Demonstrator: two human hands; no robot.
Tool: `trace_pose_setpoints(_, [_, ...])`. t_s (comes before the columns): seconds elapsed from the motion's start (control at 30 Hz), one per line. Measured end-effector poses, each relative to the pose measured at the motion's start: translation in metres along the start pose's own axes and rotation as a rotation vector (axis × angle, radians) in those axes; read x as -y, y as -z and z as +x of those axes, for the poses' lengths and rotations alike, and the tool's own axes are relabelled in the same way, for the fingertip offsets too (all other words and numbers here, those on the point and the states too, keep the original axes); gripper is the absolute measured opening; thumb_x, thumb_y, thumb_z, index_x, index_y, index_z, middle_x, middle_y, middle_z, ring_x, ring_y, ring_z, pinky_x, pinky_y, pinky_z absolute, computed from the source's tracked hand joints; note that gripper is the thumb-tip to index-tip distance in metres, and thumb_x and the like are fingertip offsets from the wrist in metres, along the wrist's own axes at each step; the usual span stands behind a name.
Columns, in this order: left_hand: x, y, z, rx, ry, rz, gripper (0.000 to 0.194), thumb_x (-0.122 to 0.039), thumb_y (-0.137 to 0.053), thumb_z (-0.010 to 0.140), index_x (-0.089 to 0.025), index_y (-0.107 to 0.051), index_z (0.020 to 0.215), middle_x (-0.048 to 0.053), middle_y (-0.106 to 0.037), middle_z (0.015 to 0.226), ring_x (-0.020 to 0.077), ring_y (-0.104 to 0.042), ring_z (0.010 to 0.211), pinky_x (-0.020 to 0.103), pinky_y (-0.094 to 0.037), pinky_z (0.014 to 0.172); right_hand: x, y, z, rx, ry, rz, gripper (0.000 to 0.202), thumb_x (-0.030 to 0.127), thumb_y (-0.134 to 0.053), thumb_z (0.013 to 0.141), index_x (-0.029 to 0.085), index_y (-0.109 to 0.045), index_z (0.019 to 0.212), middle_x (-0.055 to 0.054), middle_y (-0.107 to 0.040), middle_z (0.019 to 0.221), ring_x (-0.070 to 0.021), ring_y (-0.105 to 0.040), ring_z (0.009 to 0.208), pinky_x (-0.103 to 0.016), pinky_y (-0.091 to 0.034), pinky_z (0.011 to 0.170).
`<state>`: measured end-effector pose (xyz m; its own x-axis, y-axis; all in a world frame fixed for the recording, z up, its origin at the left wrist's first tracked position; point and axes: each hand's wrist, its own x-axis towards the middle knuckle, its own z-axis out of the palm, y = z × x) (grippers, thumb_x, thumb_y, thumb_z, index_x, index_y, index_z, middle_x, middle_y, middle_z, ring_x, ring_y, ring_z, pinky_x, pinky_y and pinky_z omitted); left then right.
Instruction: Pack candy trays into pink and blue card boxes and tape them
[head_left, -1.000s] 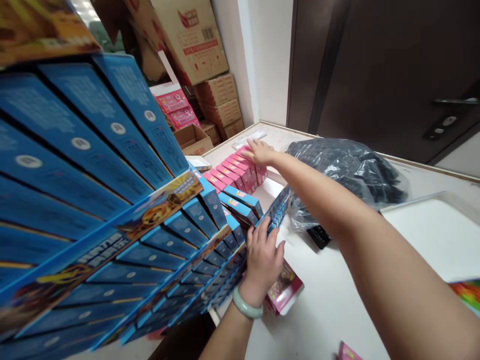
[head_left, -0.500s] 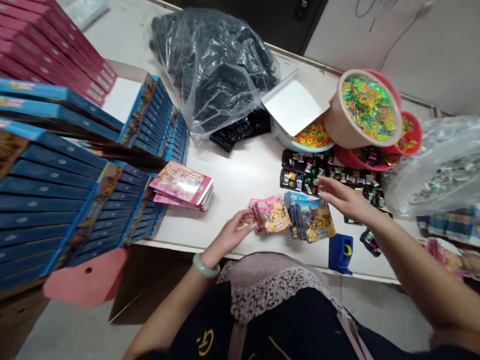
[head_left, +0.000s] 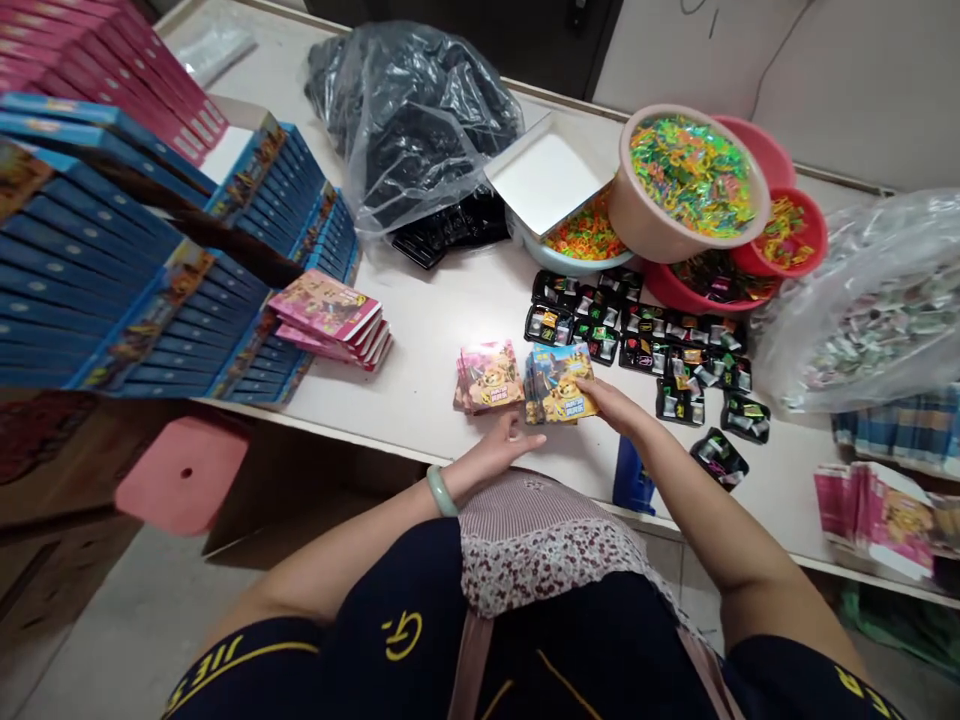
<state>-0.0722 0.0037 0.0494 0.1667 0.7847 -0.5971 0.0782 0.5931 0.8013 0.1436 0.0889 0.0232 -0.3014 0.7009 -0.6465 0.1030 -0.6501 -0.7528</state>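
Observation:
A small stack of pink printed packets [head_left: 491, 372] lies on the white table, with a stack of blue printed packets [head_left: 559, 375] close to its right. My left hand [head_left: 501, 447] is just below the gap between the two stacks, thumb stretched to the right and the other fingers loosely bent; it holds nothing. At the right edge of the blue stack, my right hand [head_left: 609, 402] has its fingers closed on the packets, some fingertips out of sight. Behind are several black trays [head_left: 641, 340] filled with small wrapped pieces.
Stacked blue boxes [head_left: 97, 290] and a pile of pink booklets [head_left: 330, 308] stand left. A bag of black trays [head_left: 420, 130] lies behind. Tubs of colourful pieces [head_left: 686, 240] and a clear bag [head_left: 847, 340] are on the right. A blue dispenser [head_left: 632, 478] sits at the front edge.
My right hand has come down from the black trays onto the blue stack. My left hand has left the pink stack's left side and is now below it. The view has shifted.

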Motion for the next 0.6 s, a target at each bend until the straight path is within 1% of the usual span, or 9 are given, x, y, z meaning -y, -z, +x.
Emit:
trace_pose_setpoints(0.07, [0.007, -0.012, -0.001, -0.028, -0.018, -0.141, 0.075, -0.047, -0.077, 0.070, -0.015, -0.049, 0.131, 0.018, -0.051, 0.141, 0.0324, -0.049, 0.129, 0.048, -0.038, 0.112, -0.002, 0.000, -0.002, 0.011, -0.024, 0.005, 0.030, 0.039, -0.053, 0.090, 0.018, -0.063, 0.108, -0.010, -0.074, 0.109, -0.0229, -0.071, 0.097, -0.036, -0.056, 0.091])
trace_pose_setpoints(0.17, [0.012, -0.032, 0.007, -0.048, -0.077, -0.328, 0.079, -0.046, -0.077, 0.071, -0.014, -0.043, 0.135, 0.017, -0.051, 0.142, 0.0282, -0.048, 0.132, 0.044, -0.033, 0.116, -0.006, 0.000, -0.006, 0.017, -0.054, 0.011, 0.033, 0.039, -0.052, 0.090, 0.018, -0.061, 0.113, -0.009, -0.073, 0.112, -0.0223, -0.071, 0.097, -0.035, -0.057, 0.086])
trace_pose_setpoints(0.23, [0.014, -0.042, 0.015, -0.090, -0.090, -0.388, 0.079, -0.046, -0.078, 0.070, -0.013, -0.044, 0.133, 0.017, -0.053, 0.140, 0.0279, -0.050, 0.131, 0.043, -0.033, 0.116, -0.008, -0.002, -0.007, 0.021, -0.047, 0.030, 0.035, 0.040, -0.052, 0.090, 0.018, -0.059, 0.117, -0.009, -0.073, 0.114, -0.0222, -0.071, 0.097, -0.035, -0.057, 0.086])
trace_pose_setpoints(0.33, [0.014, -0.051, 0.025, -0.167, -0.093, -0.451, 0.078, -0.047, -0.081, 0.067, -0.012, -0.048, 0.128, 0.019, -0.056, 0.136, 0.0293, -0.052, 0.127, 0.044, -0.037, 0.113, -0.010, -0.005, -0.006, 0.052, 0.003, 0.063, 0.040, 0.038, -0.052, 0.088, 0.017, -0.057, 0.122, -0.009, -0.071, 0.117, -0.0220, -0.070, 0.100, -0.035, -0.055, 0.089])
trace_pose_setpoints(0.4, [0.013, -0.055, 0.028, -0.203, -0.092, -0.475, 0.077, -0.046, -0.083, 0.066, -0.012, -0.049, 0.126, 0.019, -0.057, 0.133, 0.0297, -0.054, 0.125, 0.044, -0.039, 0.111, -0.012, -0.007, -0.006, 0.066, 0.028, 0.074, 0.042, 0.038, -0.052, 0.087, 0.017, -0.055, 0.124, -0.009, -0.070, 0.120, -0.0225, -0.069, 0.103, -0.036, -0.055, 0.092])
trace_pose_setpoints(0.47, [0.010, -0.058, 0.026, -0.233, -0.071, -0.466, 0.074, -0.043, -0.083, 0.066, -0.011, -0.050, 0.124, 0.020, -0.059, 0.131, 0.0301, -0.056, 0.122, 0.044, -0.040, 0.110, -0.015, -0.007, -0.007, 0.038, 0.034, 0.079, 0.044, 0.039, -0.052, 0.086, 0.017, -0.055, 0.124, -0.009, -0.069, 0.122, -0.0232, -0.069, 0.105, -0.036, -0.054, 0.093])
trace_pose_setpoints(0.53, [0.006, -0.060, 0.020, -0.255, -0.041, -0.428, 0.072, -0.042, -0.083, 0.066, -0.010, -0.051, 0.122, 0.020, -0.060, 0.128, 0.0309, -0.057, 0.120, 0.045, -0.042, 0.108, -0.021, -0.005, -0.012, 0.007, 0.032, 0.073, 0.044, 0.042, -0.052, 0.086, 0.017, -0.055, 0.122, -0.010, -0.069, 0.122, -0.0243, -0.068, 0.107, -0.037, -0.054, 0.093])
trace_pose_setpoints(0.6, [0.003, -0.062, 0.011, -0.258, -0.033, -0.362, 0.073, -0.043, -0.083, 0.066, -0.009, -0.051, 0.122, 0.021, -0.061, 0.126, 0.0321, -0.058, 0.118, 0.046, -0.044, 0.106, -0.028, -0.001, -0.022, -0.005, 0.052, 0.060, 0.046, 0.047, -0.051, 0.085, 0.018, -0.055, 0.121, -0.010, -0.068, 0.122, -0.0263, -0.067, 0.109, -0.039, -0.054, 0.093])
